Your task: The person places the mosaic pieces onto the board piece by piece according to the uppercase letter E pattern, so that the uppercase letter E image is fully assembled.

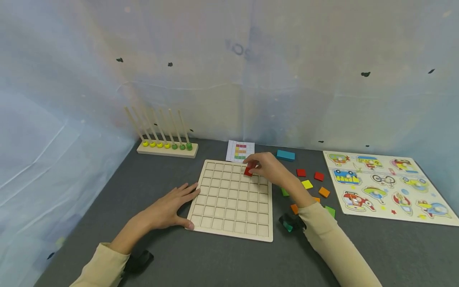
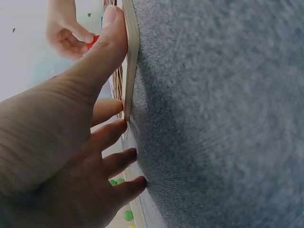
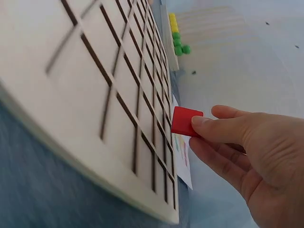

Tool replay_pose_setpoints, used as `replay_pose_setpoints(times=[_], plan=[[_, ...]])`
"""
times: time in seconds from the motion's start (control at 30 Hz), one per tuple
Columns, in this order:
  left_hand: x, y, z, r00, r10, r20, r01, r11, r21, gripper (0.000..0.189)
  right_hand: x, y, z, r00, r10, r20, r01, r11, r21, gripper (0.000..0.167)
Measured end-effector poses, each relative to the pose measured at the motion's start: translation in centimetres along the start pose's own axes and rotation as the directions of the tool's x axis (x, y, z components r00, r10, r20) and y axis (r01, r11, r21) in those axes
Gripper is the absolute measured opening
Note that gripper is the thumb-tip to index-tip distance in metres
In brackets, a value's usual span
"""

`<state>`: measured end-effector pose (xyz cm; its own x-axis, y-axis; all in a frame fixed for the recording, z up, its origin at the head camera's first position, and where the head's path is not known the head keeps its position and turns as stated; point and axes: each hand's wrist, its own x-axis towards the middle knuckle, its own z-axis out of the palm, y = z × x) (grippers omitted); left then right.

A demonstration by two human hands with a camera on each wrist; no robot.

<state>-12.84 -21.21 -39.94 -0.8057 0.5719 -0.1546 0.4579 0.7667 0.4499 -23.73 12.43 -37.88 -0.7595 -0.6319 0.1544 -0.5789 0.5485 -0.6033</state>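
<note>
A wooden grid board (image 1: 229, 207) lies on the dark table. My left hand (image 1: 172, 207) rests at its left side, fingers spread, with the thumb on the near left corner and fingertips at the edge. In the left wrist view, the left hand (image 2: 80, 128) shows its thumb lying over the board's rim (image 2: 132, 61). Between thumb and fingers, my right hand (image 1: 269, 167) pinches a red square tile (image 1: 247, 172) over the board's far edge, right of the middle. The right wrist view shows this red tile (image 3: 184, 121) held at the fingertips; contact with the board cannot be told.
Loose red tiles (image 1: 318, 176), a yellow tile (image 1: 306, 184), orange tiles (image 1: 324, 192) and green tiles (image 1: 330, 211) lie right of the board. Behind it are a pattern card (image 1: 233, 146) and a blue block (image 1: 285, 155). A bead-peg stand (image 1: 166, 150) is far left, a vehicle puzzle (image 1: 391, 187) right.
</note>
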Motion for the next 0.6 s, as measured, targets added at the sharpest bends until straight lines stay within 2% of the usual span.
replay_pose_setpoints(times=[0.3,0.47,0.6], plan=[[0.3,0.1,0.1,1.000,-0.004,0.003,0.004,1.000,0.003,0.106,1.8,-1.1,2.4,0.997,-0.074,-0.003,0.074,0.997,0.018,0.027],[0.2,0.2,0.0,1.000,-0.014,0.003,0.014,1.000,0.004,0.106,2.8,-1.7,3.5,0.997,-0.079,-0.017,0.079,0.996,0.045,0.026],[0.1,0.3,-0.1,0.999,-0.030,0.015,0.030,0.999,-0.011,0.106,3.4,-2.2,4.1,0.997,-0.072,0.006,0.072,0.997,0.025,0.026]])
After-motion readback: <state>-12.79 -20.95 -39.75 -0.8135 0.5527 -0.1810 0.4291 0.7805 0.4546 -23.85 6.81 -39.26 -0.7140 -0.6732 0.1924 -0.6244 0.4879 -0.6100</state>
